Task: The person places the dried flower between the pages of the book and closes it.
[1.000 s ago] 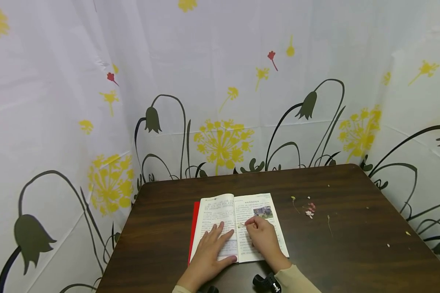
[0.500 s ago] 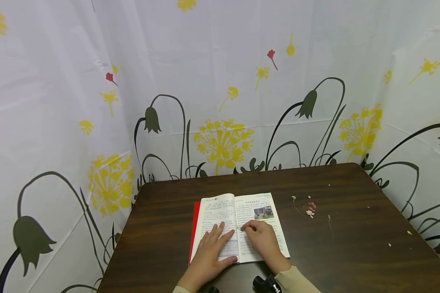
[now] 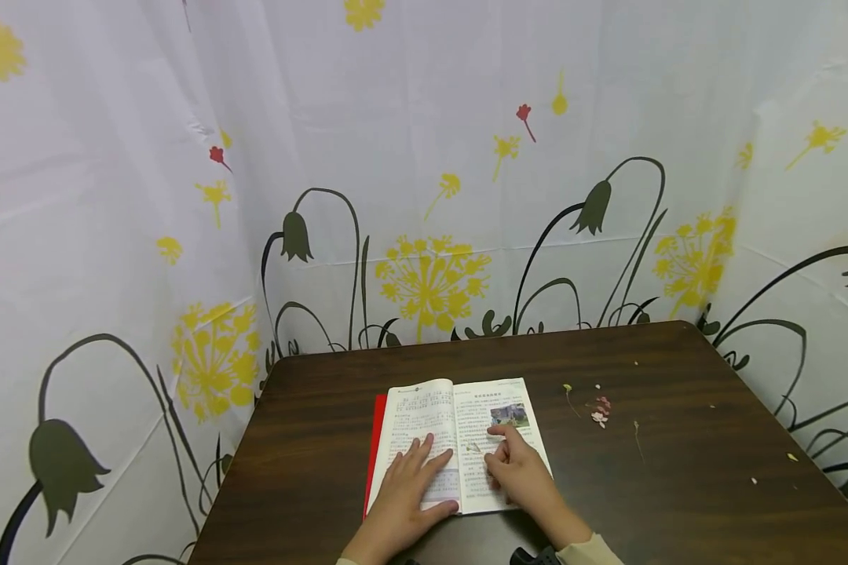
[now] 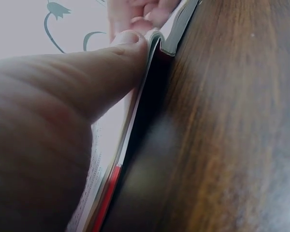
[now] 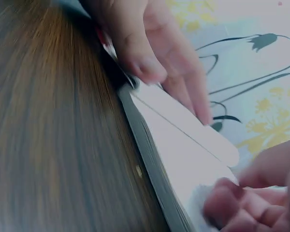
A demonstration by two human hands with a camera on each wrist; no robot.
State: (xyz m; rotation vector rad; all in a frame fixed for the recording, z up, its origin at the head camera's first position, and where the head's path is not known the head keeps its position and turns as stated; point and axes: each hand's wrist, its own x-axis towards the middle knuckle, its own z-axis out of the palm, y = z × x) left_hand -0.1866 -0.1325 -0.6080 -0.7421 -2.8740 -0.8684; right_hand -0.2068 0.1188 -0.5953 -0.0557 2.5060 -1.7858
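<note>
An open book (image 3: pixel 491 486) with printed pages lies on the table, a red cover edge (image 3: pixel 375 439) showing at its left. My left hand (image 3: pixel 413 490) rests on the left page with fingers spread, its thumb (image 4: pixel 106 72) by the fold at the near edge in the left wrist view. Over the right page is my right hand (image 3: pixel 526 475), index finger and thumb apart, the other fingers loosely bent. Just left of its fingertips, a small pale dried flower sprig (image 3: pixel 473 448) lies on the right page near the fold. I see nothing held in either hand.
Right of the book lie a yellow-tipped sprig (image 3: pixel 569 399), small pink and white flowers (image 3: pixel 600 412) and a thin stem (image 3: pixel 638 439). Tiny petals (image 3: pixel 791 457) are scattered farther right on the brown table (image 3: pixel 311 455). A flower-printed curtain (image 3: pixel 424 157) hangs behind.
My right hand has shifted right from the fold, and its pinched thumb and index finger have parted. The small sprig now shows uncovered on the right page. The left hand stays put.
</note>
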